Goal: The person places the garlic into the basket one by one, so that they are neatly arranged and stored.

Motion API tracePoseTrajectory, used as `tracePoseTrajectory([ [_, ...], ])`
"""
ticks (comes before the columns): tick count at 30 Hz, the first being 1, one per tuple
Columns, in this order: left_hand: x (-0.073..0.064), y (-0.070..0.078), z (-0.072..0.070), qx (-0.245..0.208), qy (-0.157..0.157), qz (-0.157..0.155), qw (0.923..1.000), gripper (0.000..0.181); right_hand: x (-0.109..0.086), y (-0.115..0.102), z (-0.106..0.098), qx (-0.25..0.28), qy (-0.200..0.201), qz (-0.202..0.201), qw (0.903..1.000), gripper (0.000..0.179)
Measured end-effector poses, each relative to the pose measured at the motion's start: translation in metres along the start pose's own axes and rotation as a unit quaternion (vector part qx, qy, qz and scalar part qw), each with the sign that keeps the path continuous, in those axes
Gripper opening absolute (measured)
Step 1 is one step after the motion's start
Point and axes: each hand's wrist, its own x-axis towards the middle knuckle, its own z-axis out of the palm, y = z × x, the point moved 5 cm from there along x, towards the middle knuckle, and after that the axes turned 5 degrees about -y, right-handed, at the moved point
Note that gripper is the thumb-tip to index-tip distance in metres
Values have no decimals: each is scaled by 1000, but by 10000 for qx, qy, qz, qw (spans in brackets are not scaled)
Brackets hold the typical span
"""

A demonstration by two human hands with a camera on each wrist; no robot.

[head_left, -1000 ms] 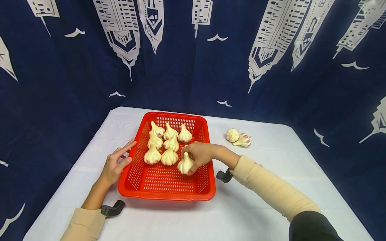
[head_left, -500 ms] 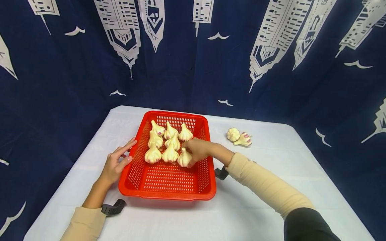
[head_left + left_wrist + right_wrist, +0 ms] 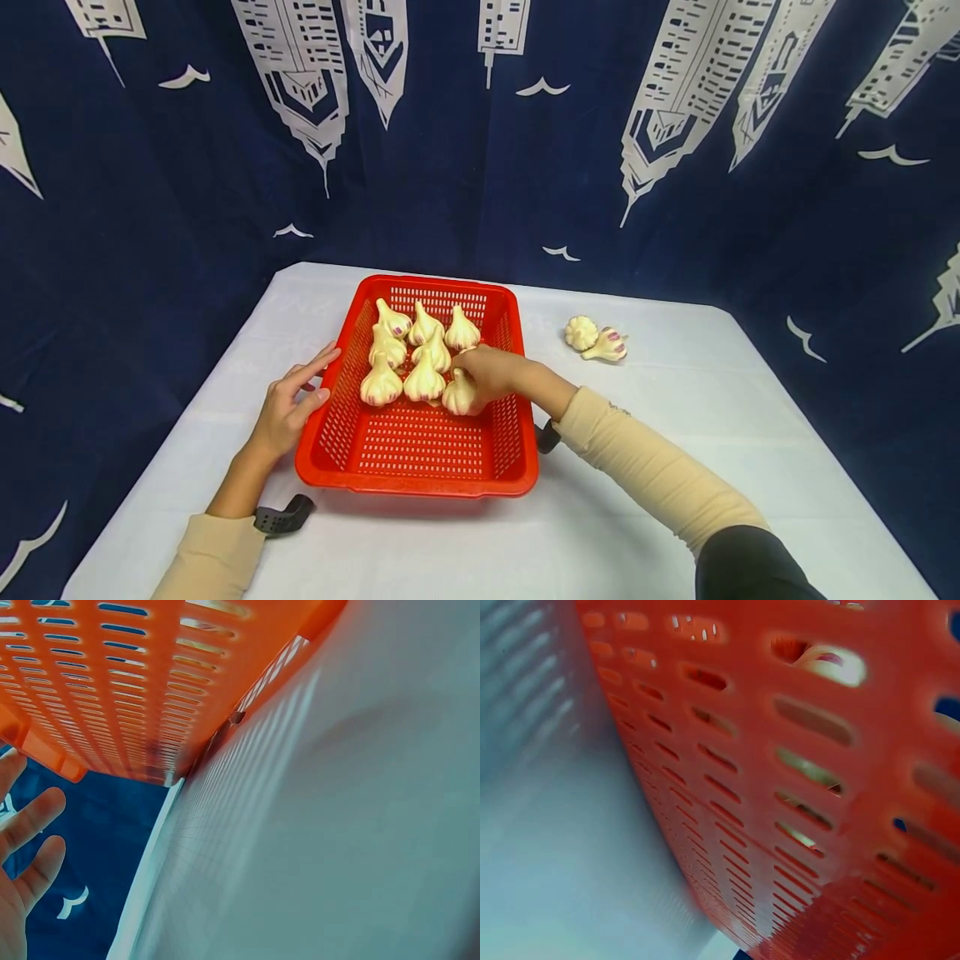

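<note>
A red perforated plastic basket (image 3: pixel 416 485) stands on the white table, with several garlic bulbs (image 3: pixel 424 379) in rows in its far part. My right hand (image 3: pixel 489 375) reaches over the right rim and grips a garlic bulb (image 3: pixel 457 395) at the near right end of the rows. The hand hides part of that bulb. In the right wrist view, the basket wall (image 3: pixel 742 787) covers most of the bulbs and the hand. My left hand (image 3: pixel 288 408) rests against the left rim, its fingers (image 3: pixel 41 814) fairly straight in the left wrist view.
Two more garlic bulbs (image 3: pixel 597 337) lie together on the white table (image 3: pixel 637 467), right of the basket. A dark blue curtain (image 3: pixel 450 192) with white building prints hangs behind the table. Each wrist wears a black band (image 3: pixel 283 517).
My right hand has moved the garlic bulb away from me, up beside the near row, and lowered it there. The left hand and the basket have stayed in place.
</note>
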Motion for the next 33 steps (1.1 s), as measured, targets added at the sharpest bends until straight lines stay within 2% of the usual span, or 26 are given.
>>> tracePoseTrajectory([
  [11,0,0,0,68,-35,-87,9999,53,-2,-1,-3,-178,40,-170,9997,58],
  [22,1,-1,1,107,-65,-103,9999,53,-3,2,-4,175,65,83,9998,71],
  [33,1,0,1,70,1,-81,9999,53,-6,2,-10,240,128,10,9996,68],
])
